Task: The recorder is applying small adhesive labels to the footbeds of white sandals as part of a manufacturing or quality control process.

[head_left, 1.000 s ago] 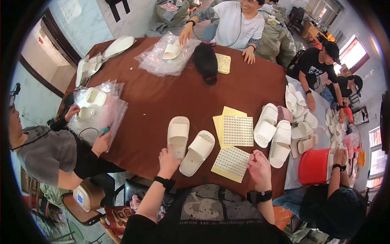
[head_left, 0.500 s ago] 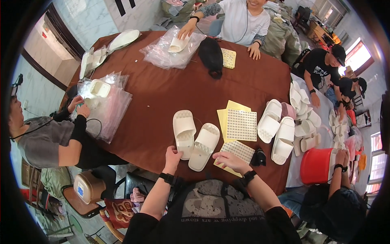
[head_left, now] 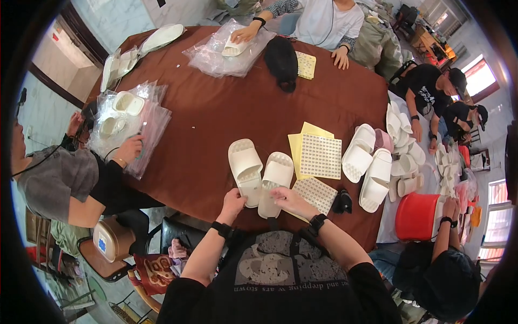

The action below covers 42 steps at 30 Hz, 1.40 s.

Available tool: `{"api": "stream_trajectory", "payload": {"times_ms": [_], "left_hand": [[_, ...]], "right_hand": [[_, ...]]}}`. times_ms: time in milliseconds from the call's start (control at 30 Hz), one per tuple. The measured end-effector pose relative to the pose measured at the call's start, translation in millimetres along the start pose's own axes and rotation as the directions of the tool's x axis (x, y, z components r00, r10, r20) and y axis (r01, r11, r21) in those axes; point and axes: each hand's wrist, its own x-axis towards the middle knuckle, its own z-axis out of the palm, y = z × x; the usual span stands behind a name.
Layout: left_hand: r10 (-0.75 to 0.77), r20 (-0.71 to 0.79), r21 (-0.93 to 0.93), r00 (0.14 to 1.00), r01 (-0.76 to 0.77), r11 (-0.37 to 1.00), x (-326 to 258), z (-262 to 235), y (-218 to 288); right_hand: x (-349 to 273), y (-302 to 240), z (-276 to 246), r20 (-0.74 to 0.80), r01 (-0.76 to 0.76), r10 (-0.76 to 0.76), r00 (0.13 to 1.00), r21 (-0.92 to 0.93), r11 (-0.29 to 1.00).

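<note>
Two cream slide slippers lie side by side on the brown table [head_left: 216, 108] in front of me. My left hand [head_left: 233, 201] rests at the heel of the left slipper [head_left: 245, 168], touching it. At the heel of the right slipper [head_left: 276, 181] my right hand [head_left: 287, 200] has its fingers on the edge. Just right of that hand lies a dotted sticker sheet [head_left: 315, 194], with a second dotted sheet [head_left: 320, 156] on yellow paper behind it.
More cream slippers [head_left: 369, 162] are piled at the table's right side, near a small black object [head_left: 342, 202] and a red bucket [head_left: 416, 217]. People sit at the left, far and right sides with clear plastic bags [head_left: 127, 121]. A black cap [head_left: 280, 62] lies far across.
My right hand has moved left from the sticker sheets to the right slipper's heel. The left hand stays at the left slipper. The view has shifted slightly.
</note>
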Motion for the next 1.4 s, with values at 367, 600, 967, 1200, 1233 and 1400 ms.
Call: {"api": "stream_trajectory", "payload": {"times_ms": [367,600,967,1200,1233,1400], "left_hand": [[0.095,-0.077,0.188,0.993,-0.079,0.979,12.7,2.1,-26.4],[0.204,-0.067,0.285,0.977,-0.177,0.942,15.0,0.3,-31.2],[0.196,-0.078,0.278,0.977,-0.167,0.946,9.8,3.3,-25.1],[0.224,-0.069,0.281,0.972,-0.197,0.939,13.0,1.2,-26.7],[0.224,-0.062,0.291,0.973,-0.197,0.936,12.0,1.5,-24.7],[0.260,-0.079,0.355,0.962,-0.217,0.909,12.6,2.7,-21.4]], "right_hand": [[8.7,9.6,3.4,-0.053,0.030,-0.038,0.998,-0.144,0.989],[7.5,8.5,5.6,-0.065,0.075,-0.091,0.994,-0.216,0.974],[-1.9,1.9,3.3,-0.078,0.079,-0.097,0.992,-0.211,0.974],[-0.3,-4.3,-0.3,0.016,0.181,-0.188,0.982,-0.343,0.922],[-1.4,-4.4,-0.4,0.019,0.192,-0.198,0.980,-0.352,0.916],[-0.6,-4.2,1.7,-0.017,0.176,-0.195,0.981,-0.361,0.916]]}}
